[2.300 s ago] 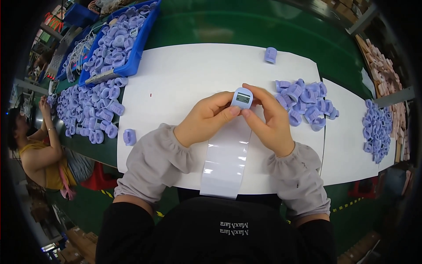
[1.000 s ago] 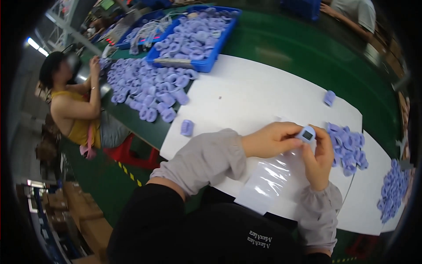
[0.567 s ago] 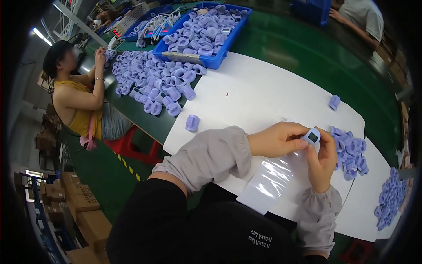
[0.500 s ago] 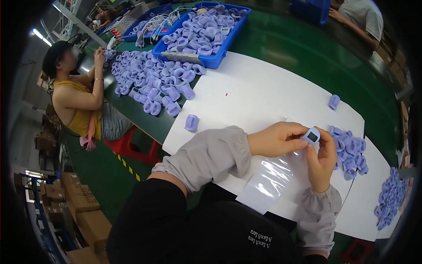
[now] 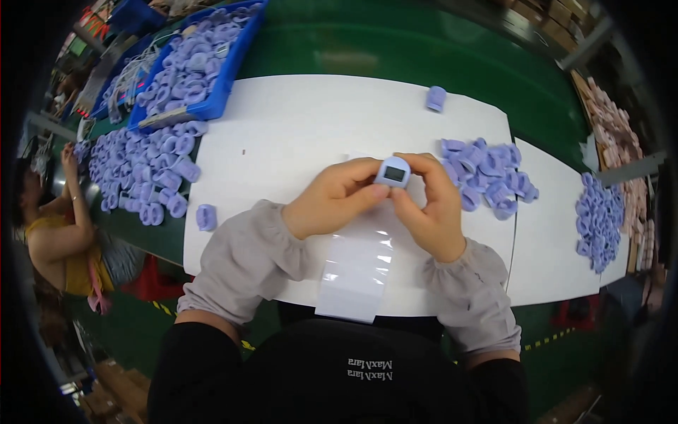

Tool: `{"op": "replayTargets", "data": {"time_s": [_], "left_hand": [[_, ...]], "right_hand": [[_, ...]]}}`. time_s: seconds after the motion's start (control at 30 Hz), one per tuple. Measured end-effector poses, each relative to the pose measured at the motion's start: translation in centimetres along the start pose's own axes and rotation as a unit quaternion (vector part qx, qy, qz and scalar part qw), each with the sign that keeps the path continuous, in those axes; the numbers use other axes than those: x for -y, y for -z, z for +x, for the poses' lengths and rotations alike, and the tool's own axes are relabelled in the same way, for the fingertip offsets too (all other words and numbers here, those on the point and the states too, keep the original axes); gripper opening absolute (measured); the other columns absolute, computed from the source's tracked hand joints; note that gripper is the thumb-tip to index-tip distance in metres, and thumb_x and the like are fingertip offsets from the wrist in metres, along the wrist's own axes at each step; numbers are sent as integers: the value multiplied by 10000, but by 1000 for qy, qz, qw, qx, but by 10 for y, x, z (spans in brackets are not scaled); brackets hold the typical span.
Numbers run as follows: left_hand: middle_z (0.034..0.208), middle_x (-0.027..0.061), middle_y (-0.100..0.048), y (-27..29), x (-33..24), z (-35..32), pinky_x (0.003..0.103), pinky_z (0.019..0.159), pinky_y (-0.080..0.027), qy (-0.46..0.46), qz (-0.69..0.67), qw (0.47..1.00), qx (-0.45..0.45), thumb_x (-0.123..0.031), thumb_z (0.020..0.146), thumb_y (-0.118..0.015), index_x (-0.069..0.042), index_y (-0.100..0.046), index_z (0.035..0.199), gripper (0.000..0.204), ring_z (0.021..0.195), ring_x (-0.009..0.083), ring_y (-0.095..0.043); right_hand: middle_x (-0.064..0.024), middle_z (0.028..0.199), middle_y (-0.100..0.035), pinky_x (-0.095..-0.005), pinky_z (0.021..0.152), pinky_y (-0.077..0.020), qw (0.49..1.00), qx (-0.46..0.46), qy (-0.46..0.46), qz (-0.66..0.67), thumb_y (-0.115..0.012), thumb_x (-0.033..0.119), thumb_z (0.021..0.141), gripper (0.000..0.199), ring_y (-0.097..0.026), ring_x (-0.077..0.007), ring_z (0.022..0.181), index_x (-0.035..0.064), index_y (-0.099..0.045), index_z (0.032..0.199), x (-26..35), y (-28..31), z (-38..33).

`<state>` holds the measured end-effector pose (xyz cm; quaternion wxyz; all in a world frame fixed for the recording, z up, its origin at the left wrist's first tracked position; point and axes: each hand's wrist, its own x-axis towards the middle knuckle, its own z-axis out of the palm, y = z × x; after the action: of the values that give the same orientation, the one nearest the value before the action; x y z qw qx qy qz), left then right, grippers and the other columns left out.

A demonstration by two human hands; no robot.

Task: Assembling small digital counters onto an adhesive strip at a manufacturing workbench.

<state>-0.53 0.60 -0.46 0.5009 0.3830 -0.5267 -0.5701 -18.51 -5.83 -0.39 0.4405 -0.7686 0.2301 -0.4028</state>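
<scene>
- I saw the small lilac device [image 5: 393,172], with its dark little screen facing up at the camera, held just above the white sheet [image 5: 296,134] on the green table [image 5: 395,42], right in front of me and midway between my two hands.
- My left hand [image 5: 332,201] pinched its left edge, thumb and fingers closed on it; my right hand [image 5: 429,205] pinched the right edge the same way, so both were shut on the one piece and neither was nearer than the other.
- The device's long axis seemed to run roughly away from me, top edge toward the far side, though it was too small to be sure.
- Under my wrists lay a glossy strip of clear backing film [image 5: 357,272], running toward my body.
- The heap of lilac casings [image 5: 487,180] lay just to the right of my right hand, nearer that hand by far; the larger heap [image 5: 145,173] and the blue tray [image 5: 194,67] sat well off to my left.
</scene>
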Motion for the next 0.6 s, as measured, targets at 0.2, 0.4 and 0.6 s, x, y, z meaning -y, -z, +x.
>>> {"op": "replayTargets", "data": {"time_s": [0.2,0.4,0.6], "left_hand": [[1178,61,-569,0,-2,2,268,935,-441,20,-1,1000,21,-105,970,-532,33,-496,1285,346,1071,114,-539],[1209,87,-570,-3,-5,1,300,968,-455,23,-8,1000,12,-104,970,-530,42,-489,1297,361,1102,150,-552],[1143,64,-601,-2,-2,1,256,917,-475,13,-9,1000,8,-94,972,-517,31,-496,1309,359,1028,116,-579]], "right_hand": [[-94,1047,-577,-316,939,-413,1000,1,19,12,-608,-36,780,376,-555,-183,996,-24,-546,1151,1,3,-1],[-90,1035,-578,-310,931,-417,1000,3,19,12,-613,-28,778,385,-557,-185,992,-21,-548,1158,1,3,-1],[-88,1029,-581,-302,920,-422,1000,3,17,-1,-621,-16,782,383,-559,-181,989,-20,-553,1159,3,3,0]]}}
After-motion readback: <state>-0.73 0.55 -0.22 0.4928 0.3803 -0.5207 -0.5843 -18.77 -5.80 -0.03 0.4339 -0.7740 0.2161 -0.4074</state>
